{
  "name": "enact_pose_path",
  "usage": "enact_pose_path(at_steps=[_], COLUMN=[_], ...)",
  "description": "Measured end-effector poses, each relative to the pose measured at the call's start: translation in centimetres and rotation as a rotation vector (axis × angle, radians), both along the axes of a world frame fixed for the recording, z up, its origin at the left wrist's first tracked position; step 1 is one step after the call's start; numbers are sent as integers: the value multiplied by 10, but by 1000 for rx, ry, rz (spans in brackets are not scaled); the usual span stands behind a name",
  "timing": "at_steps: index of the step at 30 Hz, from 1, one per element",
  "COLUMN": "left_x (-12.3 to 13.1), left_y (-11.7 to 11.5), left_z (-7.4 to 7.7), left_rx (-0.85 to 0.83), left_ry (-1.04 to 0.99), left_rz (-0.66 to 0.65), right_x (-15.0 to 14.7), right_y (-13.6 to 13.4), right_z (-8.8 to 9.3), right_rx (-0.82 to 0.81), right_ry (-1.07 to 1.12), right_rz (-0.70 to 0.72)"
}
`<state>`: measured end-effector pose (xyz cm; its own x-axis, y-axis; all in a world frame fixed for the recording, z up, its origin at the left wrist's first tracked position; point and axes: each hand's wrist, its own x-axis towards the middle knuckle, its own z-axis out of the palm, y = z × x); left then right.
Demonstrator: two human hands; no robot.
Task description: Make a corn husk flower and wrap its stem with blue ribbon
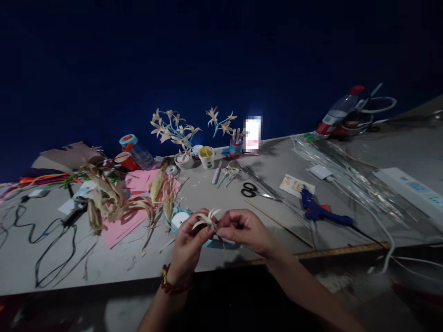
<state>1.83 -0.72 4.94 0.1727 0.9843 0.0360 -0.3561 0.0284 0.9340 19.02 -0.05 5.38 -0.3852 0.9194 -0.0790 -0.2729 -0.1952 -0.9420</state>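
Note:
My left hand [188, 246] and my right hand [245, 230] meet over the table's front edge. Both pinch a small cream husk flower [208, 218] whose narrow petals fan upward between my fingertips. My left wrist wears a dark red bead bracelet [169, 282]. Just behind my left hand lies a blue-rimmed tape roll [178, 217]. A pile of dried corn husks [114, 200] rests on pink paper [128, 221] to the left.
Black scissors [254, 190] and a blue glue gun [318, 210] lie to the right of my hands. Finished husk flower sprays [175, 129] stand in cups at the back. Black cables [44, 240] loop at left. A white power strip [411, 189] sits at right.

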Motion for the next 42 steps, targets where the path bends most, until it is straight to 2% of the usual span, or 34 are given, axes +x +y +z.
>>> enact_pose_path(at_steps=[5,8,11,14,16,20,25,28,31,36,38,40,42], left_x=[0,1,2,2,2,2,-3,-5,-3,3,2,1,-1], left_y=[1,2,2,1,0,-2,0,1,1,0,0,0,0], left_z=[0,-2,-4,-5,-5,-3,-1,-1,-3,-4,-4,-4,-4], left_rx=[-21,-24,-11,-22,-28,-60,-25,18,1,-26,-27,-25,-23], left_ry=[-81,-131,-133,-116,-110,-112,-70,-46,-47,-43,-23,-6,2], left_rz=[-92,-81,-42,-35,-19,20,-45,-74,-47,38,50,51,48], right_x=[-3,-5,-5,-4,-3,-1,-1,-2,-3,-4,-4,-4,-3], right_y=[-1,-3,-6,-9,-9,-5,-1,-2,-5,-11,-11,-9,-5], right_z=[3,0,-2,-2,-1,4,9,7,4,3,3,5,7], right_rx=[-25,73,244,315,252,42,-76,-62,13,304,363,295,159], right_ry=[68,-13,-157,-260,-239,-83,48,22,-39,-274,-334,-296,-194], right_rz=[36,-46,-161,-193,-159,-1,93,106,39,-159,-194,-153,-66])
